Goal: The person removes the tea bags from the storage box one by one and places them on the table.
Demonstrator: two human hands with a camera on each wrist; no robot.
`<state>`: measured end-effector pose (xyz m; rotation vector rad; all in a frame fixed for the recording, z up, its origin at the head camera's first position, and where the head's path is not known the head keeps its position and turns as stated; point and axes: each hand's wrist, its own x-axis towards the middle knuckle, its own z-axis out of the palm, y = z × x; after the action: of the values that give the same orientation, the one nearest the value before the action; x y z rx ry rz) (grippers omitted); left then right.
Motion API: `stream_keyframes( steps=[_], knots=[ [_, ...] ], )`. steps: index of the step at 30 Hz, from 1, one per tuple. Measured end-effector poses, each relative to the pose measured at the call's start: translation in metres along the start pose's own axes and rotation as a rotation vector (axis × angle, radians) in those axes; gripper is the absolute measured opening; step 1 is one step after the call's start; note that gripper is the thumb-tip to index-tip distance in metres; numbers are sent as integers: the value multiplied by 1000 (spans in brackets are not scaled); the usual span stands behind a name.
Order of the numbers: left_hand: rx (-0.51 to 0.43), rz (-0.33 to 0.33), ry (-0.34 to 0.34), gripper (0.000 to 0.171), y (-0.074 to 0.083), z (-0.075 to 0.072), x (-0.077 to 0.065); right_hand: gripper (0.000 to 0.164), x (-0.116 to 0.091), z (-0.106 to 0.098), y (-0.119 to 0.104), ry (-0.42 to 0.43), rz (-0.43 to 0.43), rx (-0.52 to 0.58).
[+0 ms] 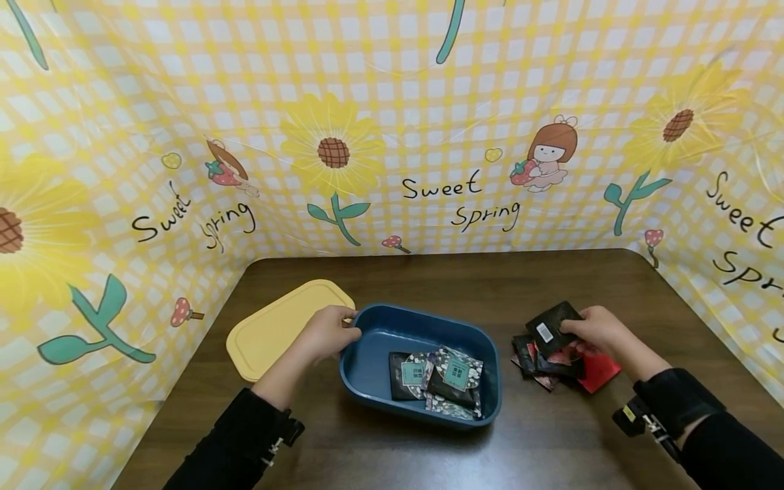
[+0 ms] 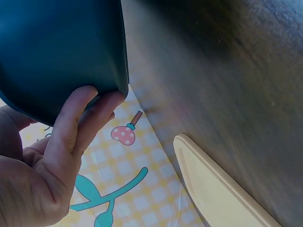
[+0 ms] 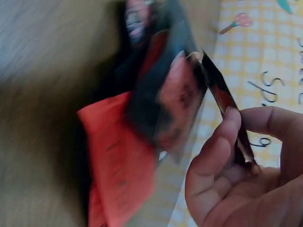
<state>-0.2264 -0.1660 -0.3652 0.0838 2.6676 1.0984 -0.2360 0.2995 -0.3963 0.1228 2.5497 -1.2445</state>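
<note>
My left hand (image 1: pixel 326 331) grips the left end of a dark blue plastic box (image 1: pixel 371 364), its thumb on the rim in the head view. In the left wrist view, two fingers (image 2: pixel 71 113) lie against the box's outer wall. Inside the box, toward its right, lie several black-and-floral sachets (image 1: pixel 456 378) with teal labels. My right hand (image 1: pixel 603 332) pinches a black sachet (image 1: pixel 551 324) with a white barcode label between thumb and fingers. It holds this sachet over a loose pile of black and red sachets (image 1: pixel 554 367), with a bright red one (image 3: pixel 123 161) at the pile's edge.
A pale yellow lid (image 1: pixel 284 333) lies on the brown wooden table (image 1: pixel 367 459), left of the box and partly behind my left hand. A yellow checked cloth (image 1: pixel 392 102) with flower prints rises around the table's back and sides.
</note>
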Motion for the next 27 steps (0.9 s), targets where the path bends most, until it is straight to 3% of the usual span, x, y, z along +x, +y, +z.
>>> stream_keyframes(
  steps=[5,9,17,22,25,27],
  knots=[
    [7,-5,2,44,1,0,0,42,-2,1,13,82,-26,-340],
    [3,-9,-4,44,2,-1,1,50,-6,1,14,128,-24,-463],
    [1,-14,-3,44,2,0,2,33,-6,1,10,150,6,-555],
    [-3,-13,0,44,1,0,2,26,-7,3,-1,197,-45,-574],
    [-1,-10,4,44,2,1,3,28,-9,10,-18,238,-149,-589],
    [2,-7,4,44,1,1,2,30,-11,20,-31,270,-299,-577]
  ],
)
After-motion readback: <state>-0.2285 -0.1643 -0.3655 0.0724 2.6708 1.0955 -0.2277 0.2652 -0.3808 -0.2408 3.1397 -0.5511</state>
